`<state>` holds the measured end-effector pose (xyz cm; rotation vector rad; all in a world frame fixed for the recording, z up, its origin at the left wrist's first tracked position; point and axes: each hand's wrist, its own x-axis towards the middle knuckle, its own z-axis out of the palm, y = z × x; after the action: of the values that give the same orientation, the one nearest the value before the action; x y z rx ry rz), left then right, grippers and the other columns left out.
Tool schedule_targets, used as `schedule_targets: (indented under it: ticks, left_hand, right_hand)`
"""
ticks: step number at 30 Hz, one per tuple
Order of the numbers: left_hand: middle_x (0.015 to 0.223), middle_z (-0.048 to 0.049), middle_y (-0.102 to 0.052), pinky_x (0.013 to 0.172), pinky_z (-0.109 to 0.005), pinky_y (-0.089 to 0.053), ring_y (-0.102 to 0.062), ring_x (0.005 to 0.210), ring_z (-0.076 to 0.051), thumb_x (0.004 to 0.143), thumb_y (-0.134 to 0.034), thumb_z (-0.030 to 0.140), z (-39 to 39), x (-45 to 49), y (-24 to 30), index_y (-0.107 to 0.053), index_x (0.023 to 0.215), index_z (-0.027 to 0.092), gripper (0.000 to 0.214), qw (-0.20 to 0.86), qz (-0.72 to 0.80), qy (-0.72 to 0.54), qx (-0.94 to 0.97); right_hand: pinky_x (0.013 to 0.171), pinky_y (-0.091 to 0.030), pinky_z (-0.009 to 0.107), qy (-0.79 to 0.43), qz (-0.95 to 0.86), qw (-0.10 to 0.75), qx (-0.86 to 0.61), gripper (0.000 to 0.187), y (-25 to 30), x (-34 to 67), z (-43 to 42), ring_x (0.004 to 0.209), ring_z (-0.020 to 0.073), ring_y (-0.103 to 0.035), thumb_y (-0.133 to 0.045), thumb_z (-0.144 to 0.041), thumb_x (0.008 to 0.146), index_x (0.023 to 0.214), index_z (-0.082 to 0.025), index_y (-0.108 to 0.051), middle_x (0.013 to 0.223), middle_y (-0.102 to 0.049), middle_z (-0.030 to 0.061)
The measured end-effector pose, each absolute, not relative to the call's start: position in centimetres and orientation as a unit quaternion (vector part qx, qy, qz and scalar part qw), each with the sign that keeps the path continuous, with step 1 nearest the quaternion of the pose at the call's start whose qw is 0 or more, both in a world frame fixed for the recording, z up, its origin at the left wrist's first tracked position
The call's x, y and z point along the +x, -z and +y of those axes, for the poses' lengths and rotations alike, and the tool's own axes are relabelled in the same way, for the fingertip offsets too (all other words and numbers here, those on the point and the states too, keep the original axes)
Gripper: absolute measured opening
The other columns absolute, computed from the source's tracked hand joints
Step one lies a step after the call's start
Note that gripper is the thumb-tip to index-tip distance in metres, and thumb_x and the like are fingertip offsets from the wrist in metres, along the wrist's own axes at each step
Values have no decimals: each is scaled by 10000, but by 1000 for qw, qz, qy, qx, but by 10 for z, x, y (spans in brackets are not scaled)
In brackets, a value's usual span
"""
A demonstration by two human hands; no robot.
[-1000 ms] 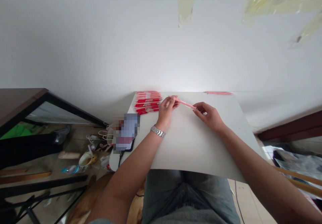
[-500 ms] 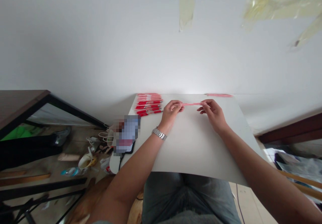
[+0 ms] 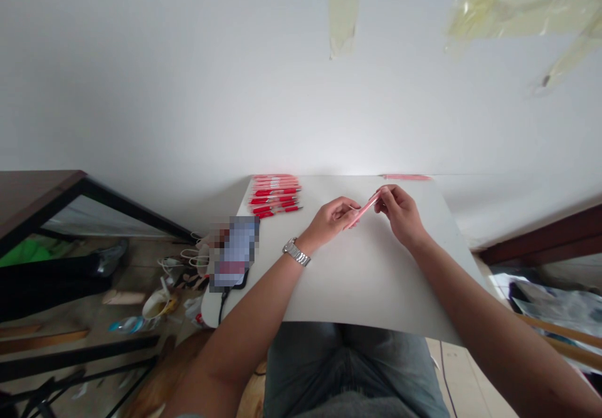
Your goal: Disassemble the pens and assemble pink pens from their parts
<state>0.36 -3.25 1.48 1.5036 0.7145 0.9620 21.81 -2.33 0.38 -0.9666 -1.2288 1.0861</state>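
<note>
Swung from level to slanting, the slim pen, perhaps plastic-sleeved, is above the smooth tabletop, curled left hand and right hand pinching its ends.

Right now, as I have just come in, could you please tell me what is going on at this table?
A person holds a slim pink piece slantwise above the white table, with the left hand at its nearer end and the right hand at its farther end. On the far left lie red pens and more pink strips in a row. A lone pink stick lies along the far edge, toward the right.
</note>
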Motion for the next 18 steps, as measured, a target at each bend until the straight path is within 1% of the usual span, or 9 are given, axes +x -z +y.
schedule_targets:
  ticks: [2,4,6,12,18]
  left_hand:
    - [899,-51,-695,709,-268,-534,-635,744,-120,938,-703,470,-33,4,-15,-676,1109,152,362,560,312,-406,651]
    - [969,-70,-709,744,-273,-545,-657,794,-128,922,-726,463,-33,4,-14,-690,1109,149,367,556,316,-400,657]
    - [996,-82,-715,775,-283,-556,-672,835,-139,909,-744,454,-33,4,-13,-693,1123,147,377,564,314,-389,657]
    - [1017,-83,-717,843,-302,-553,-690,902,-152,856,-809,423,-32,5,-10,-676,1056,143,369,577,311,-392,645]
    - [996,-74,-712,862,-309,-549,-687,915,-153,854,-815,398,-32,7,-8,-654,1042,150,351,586,299,-398,639]
  right_hand:
    - [679,-512,311,-462,-545,565,-413,362,-6,216,-26,692,145,-581,-648,-590,960,930,-229,-638,802,-631,13]
    - [683,-503,314,-453,-562,551,-418,364,-7,214,-27,691,148,-585,-637,-587,969,940,-225,-649,787,-633,13]
    - [684,-494,313,-446,-574,539,-425,365,-7,214,-28,688,149,-591,-632,-584,973,953,-221,-659,768,-636,10]
    - [689,-482,317,-433,-592,520,-438,377,-6,214,-28,686,151,-596,-628,-591,973,956,-217,-666,743,-648,5]
    - [694,-511,324,-442,-585,524,-432,370,-6,212,-28,694,155,-623,-642,-580,969,996,-214,-683,758,-666,10]
